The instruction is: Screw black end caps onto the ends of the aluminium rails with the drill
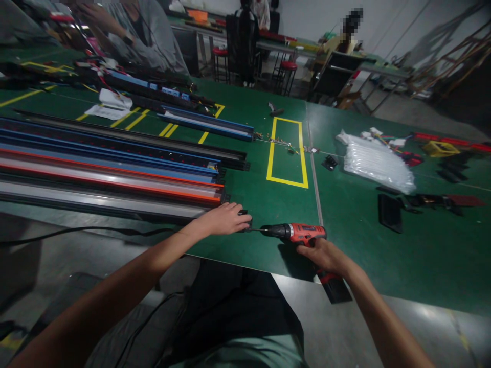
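My right hand (322, 255) grips the handle of a red and black cordless drill (301, 233) lying sideways over the green table's near edge, its bit pointing left. The bit tip meets a small black end cap (245, 221) at the end of the nearest long rail (95, 203). My left hand (224, 219) is closed over that cap and rail end, pressing it down.
Several long rails, blue, red, grey and black (115, 163), lie side by side on the left of the green table (356, 240). A yellow taped rectangle (287, 151), a clear plastic bag (376, 162) and black parts (389, 212) lie to the right. Other people work at the back.
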The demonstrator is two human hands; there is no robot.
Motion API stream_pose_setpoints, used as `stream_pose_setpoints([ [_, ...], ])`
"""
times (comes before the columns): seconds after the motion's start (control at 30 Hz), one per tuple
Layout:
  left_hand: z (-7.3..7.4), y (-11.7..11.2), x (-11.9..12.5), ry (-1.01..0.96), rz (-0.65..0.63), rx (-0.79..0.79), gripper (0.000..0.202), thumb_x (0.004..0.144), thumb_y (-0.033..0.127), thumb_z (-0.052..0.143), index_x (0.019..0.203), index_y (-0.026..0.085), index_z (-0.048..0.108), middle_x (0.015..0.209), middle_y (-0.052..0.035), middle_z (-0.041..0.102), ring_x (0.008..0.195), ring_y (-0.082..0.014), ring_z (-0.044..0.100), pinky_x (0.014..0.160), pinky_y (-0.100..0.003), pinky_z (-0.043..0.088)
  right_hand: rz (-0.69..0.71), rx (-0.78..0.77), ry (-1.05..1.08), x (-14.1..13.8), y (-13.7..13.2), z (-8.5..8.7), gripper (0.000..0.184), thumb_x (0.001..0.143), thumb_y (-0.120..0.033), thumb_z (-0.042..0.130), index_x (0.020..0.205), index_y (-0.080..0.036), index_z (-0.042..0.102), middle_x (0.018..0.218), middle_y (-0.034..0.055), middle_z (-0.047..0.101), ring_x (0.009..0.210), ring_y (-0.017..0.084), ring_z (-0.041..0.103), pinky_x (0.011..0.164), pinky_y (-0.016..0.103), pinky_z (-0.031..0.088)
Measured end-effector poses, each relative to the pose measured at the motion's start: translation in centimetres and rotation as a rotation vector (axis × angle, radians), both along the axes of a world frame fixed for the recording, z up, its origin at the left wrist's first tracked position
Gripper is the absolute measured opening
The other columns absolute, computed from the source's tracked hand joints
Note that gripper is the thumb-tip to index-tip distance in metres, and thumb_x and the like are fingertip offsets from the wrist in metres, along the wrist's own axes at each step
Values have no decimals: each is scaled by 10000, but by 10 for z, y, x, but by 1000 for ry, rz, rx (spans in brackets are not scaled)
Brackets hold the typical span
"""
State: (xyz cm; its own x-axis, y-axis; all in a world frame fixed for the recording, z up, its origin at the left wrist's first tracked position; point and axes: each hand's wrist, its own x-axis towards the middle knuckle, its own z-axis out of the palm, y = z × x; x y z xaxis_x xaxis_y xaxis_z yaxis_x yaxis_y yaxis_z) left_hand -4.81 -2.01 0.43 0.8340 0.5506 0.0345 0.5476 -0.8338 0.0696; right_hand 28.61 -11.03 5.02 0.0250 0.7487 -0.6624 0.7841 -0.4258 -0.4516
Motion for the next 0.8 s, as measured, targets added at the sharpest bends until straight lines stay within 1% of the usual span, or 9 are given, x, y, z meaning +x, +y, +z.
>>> stream_pose_setpoints([
  [0.13,0,-1,0,-32,13,-30,414,1045,482,333,1178,248,648,1007,-102,607,854,-225,597,796,-355,459,-3,9,0,2,-1,0,269,808,-390,619,651,-202,506,559,-29,492,512,116,426,474,257,316],
  [0.33,-3,0,-1,-36,9,-22,447,1048,494,304,1204,248,642,1026,-113,606,867,-232,596,796,-355,460,2,22,8,3,-2,-1,270,811,-398,618,662,-203,507,561,-31,498,506,115,433,484,256,325],
  [0.47,-2,0,0,-9,5,-1,439,1047,495,305,1198,257,642,1020,-108,604,862,-228,594,780,-350,458,45,47,-41,3,-1,-1,327,831,-434,590,626,-206,476,557,-23,494,501,113,426,488,265,304],
  [0.57,-2,0,0,-25,13,-21,420,1045,488,331,1186,252,649,1017,-103,608,860,-221,595,800,-350,459,67,65,-62,4,-1,-2,320,839,-436,572,637,-207,476,569,-23,497,503,115,432,494,268,302],
  [0.67,-2,0,0,-32,13,-29,428,1046,487,324,1189,246,649,1022,-110,609,860,-224,596,804,-356,462,65,50,-80,4,-1,-2,317,842,-436,567,641,-205,485,563,-26,484,502,114,424,494,268,302],
  [0.8,-3,0,-1,-21,9,0,426,1045,489,318,1200,258,641,1029,-108,607,869,-227,598,793,-353,461,42,38,-80,2,-1,-1,315,842,-426,585,642,-199,497,558,-25,488,502,113,425,479,260,297],
])
